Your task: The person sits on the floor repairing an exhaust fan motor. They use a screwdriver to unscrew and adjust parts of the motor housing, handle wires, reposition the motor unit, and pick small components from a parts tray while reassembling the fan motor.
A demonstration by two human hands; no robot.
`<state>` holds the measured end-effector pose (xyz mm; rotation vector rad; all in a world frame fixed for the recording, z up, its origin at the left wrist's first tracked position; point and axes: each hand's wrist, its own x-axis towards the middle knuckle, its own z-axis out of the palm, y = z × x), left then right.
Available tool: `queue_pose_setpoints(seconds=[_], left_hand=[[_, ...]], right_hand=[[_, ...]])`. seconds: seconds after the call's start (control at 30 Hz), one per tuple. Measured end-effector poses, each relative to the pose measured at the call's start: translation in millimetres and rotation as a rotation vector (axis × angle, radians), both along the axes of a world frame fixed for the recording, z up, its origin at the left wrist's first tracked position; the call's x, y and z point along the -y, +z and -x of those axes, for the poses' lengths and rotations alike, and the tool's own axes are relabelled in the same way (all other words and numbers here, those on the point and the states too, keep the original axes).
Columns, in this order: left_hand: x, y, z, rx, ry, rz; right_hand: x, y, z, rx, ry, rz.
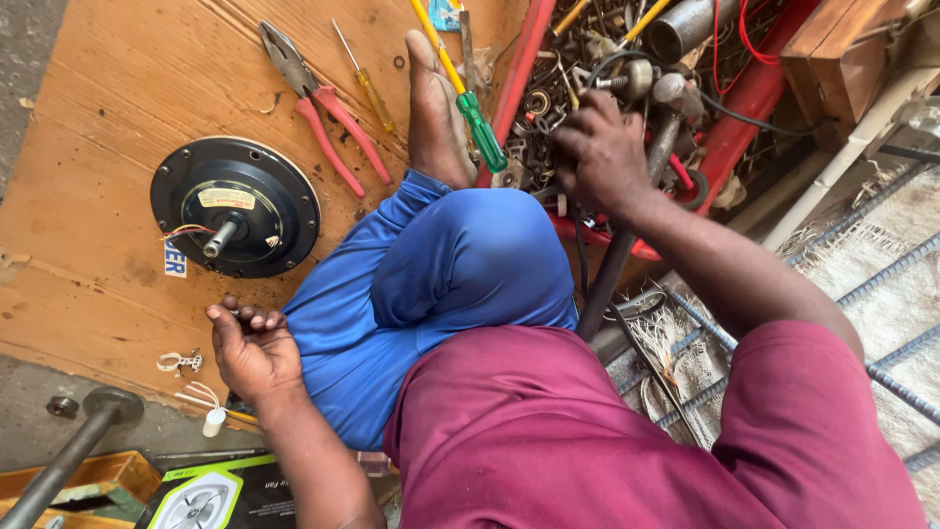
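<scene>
The person sits on the floor over a wooden board (108,127), one blue-trousered leg folded across it. The right hand (599,147) reaches into a red tray (754,93) crowded with loose metal parts, fingers curled down among them; whether it grips anything I cannot tell. The left hand (253,348) rests at the near edge of the board, fingers loosely curled around what appear to be small dark parts. The black round fan motor (235,206) lies flat on the board, far and slightly left of that hand, shaft up, thin wires trailing from its centre. Red-handled pliers (323,103) and a yellow-handled screwdriver (364,78) lie farther off, to the right of the motor; a green-handled screwdriver (480,122) lies beside the bare foot (436,108).

For a clean search, keep the left hand cupped and level so nothing rolls off, and lift pieces out of the tray singly rather than raking.
</scene>
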<state>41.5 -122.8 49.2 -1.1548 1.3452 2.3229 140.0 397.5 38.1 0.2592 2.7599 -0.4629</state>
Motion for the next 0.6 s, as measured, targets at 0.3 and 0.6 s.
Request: queue_pose_setpoints(seconds=[0.3, 0.6], left_hand=[[2, -2, 1, -0.002, -0.003, -0.018], [2, -1, 1, 0.011, -0.002, -0.021]], right_hand=[[-21, 25, 16, 0.249, -0.075, 0.345], [-1, 0, 63, -0.084, -0.049, 0.201]])
